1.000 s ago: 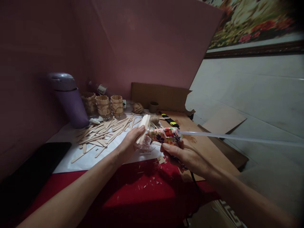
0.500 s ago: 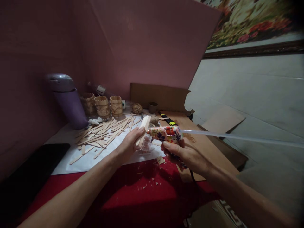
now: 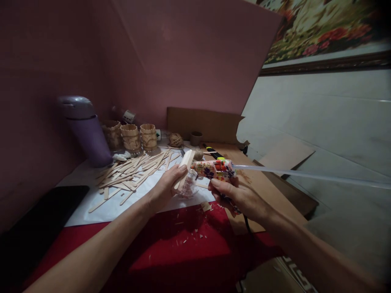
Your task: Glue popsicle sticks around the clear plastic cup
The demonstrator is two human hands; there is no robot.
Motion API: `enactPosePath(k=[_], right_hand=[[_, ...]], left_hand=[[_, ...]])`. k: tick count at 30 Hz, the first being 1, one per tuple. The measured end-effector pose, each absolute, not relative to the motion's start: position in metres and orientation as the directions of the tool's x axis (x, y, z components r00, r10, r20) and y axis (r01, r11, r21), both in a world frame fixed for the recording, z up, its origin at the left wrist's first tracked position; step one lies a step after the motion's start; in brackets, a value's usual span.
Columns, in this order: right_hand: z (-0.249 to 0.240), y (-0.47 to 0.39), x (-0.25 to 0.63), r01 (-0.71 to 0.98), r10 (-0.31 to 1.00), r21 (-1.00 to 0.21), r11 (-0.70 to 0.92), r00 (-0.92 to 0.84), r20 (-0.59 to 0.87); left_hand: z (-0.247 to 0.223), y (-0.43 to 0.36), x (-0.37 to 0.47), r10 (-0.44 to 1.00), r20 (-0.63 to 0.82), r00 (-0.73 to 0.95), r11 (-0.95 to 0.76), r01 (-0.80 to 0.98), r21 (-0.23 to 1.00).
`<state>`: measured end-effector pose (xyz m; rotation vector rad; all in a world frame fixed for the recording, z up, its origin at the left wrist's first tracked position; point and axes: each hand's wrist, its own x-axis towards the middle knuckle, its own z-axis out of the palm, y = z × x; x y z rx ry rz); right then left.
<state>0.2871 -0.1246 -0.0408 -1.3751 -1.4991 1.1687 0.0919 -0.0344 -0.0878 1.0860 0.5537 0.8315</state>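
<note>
My left hand (image 3: 169,181) is closed around craft sticks (image 3: 187,159) set side by side against a clear plastic container (image 3: 189,187), with the thumb pressing on the sticks. Gripped in my right hand (image 3: 233,193) is a hot glue gun (image 3: 212,169) with a flowery pattern, its nozzle pointing left. The nozzle tip is close to the sticks' right edge; I cannot tell if it touches. A long clear glue stick (image 3: 290,174) runs out of the gun's back to the right. The trigger is mostly hidden by my fingers.
A pile of loose craft sticks (image 3: 131,175) lies on white paper (image 3: 77,207). Behind it stand a purple bottle (image 3: 88,138) and carved-looking cups (image 3: 148,137). A twine ball (image 3: 176,140), brown cup (image 3: 196,138) and black-yellow tool (image 3: 215,153) sit farther back. Scraps litter the red cloth (image 3: 171,260).
The glue gun's nozzle has shifted slightly right, away from the sticks. The clear container shows a little more below them. Both hands keep their hold.
</note>
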Motion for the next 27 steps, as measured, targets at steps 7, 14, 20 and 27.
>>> enactPosePath(k=[7, 14, 20, 27], right_hand=[[-0.0400, -0.1228, 0.2898, 0.303, 0.994, -0.953, 0.009, -0.110, -0.025], [-0.0404, -0.1233, 0.2899, 0.282, 0.997, -0.959, 0.006, -0.078, -0.016], [-0.0393, -0.1234, 0.2906, 0.260, 0.997, -0.965, 0.023, -0.083, 0.001], [-0.0368, -0.1227, 0.2896, 0.244, 0.997, -0.969, 0.030, -0.070, 0.013]], left_hand=[[-0.0860, -0.0360, 0.0919, 0.818, -0.015, 0.574, 0.216, -0.283, 0.935], [-0.0822, -0.0383, 0.0920, 0.802, -0.028, 0.596, 0.239, -0.278, 0.930], [-0.0809, -0.0401, 0.0920, 0.806, -0.038, 0.591, 0.261, -0.297, 0.919], [-0.0822, -0.0395, 0.0918, 0.793, -0.037, 0.608, 0.267, -0.293, 0.918]])
